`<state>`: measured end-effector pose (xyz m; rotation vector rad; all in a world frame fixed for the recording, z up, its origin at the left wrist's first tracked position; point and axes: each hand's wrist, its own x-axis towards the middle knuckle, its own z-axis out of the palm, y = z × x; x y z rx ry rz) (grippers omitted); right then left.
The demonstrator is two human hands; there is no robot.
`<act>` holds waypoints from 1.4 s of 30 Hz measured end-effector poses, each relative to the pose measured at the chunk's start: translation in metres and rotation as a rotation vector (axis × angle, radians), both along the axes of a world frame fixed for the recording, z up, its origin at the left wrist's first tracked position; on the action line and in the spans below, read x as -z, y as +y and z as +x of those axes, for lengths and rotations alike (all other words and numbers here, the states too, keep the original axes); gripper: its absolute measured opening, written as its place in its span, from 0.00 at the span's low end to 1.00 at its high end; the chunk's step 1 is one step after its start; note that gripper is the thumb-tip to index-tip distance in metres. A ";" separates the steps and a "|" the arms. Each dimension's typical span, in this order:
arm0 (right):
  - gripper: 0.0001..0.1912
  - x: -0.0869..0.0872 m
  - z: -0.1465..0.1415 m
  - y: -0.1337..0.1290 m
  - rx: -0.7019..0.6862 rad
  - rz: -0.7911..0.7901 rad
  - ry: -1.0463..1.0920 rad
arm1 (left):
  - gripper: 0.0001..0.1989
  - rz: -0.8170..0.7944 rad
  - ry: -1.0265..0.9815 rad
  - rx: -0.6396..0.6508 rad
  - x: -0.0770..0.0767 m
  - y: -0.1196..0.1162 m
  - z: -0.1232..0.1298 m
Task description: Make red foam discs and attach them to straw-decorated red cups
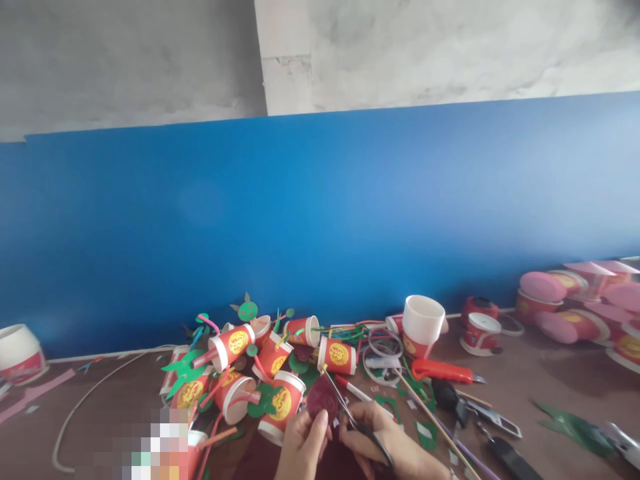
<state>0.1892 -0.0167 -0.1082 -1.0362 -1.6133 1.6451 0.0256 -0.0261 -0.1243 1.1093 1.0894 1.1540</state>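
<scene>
My left hand (pixel 306 437) pinches a dark maroon sheet of paper (pixel 320 399) between thumb and fingers. A round outline shows faintly on the part held up. In my right hand (pixel 377 433) is a pair of scissors (pixel 354 421) with dark handles, its blades pointing up and left along the paper's right edge. Whether the blades are parted is hard to see. More maroon paper hangs below, between the hands. Just beyond the left hand lies a red paper cup (pixel 283 403) with a yellow print. A red-and-white marker (pixel 354 388) rests behind the scissors.
Several red cups with green paper shapes and straws are heaped at left-centre. To the right lie an orange-red utility knife (pixel 443 371), keys (pixel 500 423), a white cup stack (pixel 424 319) and green scraps (pixel 426 435). Pink-topped cups (pixel 545 287) stand far right. A blue panel (pixel 320 220) closes the back.
</scene>
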 end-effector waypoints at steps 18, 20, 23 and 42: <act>0.16 -0.005 0.002 -0.002 0.018 -0.006 -0.038 | 0.31 0.041 -0.018 -0.122 -0.002 0.000 0.001; 0.17 -0.004 0.002 -0.003 0.008 -0.023 -0.016 | 0.31 0.067 0.000 -0.123 -0.003 0.000 0.001; 0.17 -0.004 0.002 -0.003 -0.008 -0.042 0.024 | 0.31 0.077 0.023 -0.115 -0.005 -0.001 0.001; 0.18 -0.010 0.002 -0.003 0.026 -0.004 -0.036 | 0.31 0.059 0.039 -0.072 -0.003 0.000 -0.001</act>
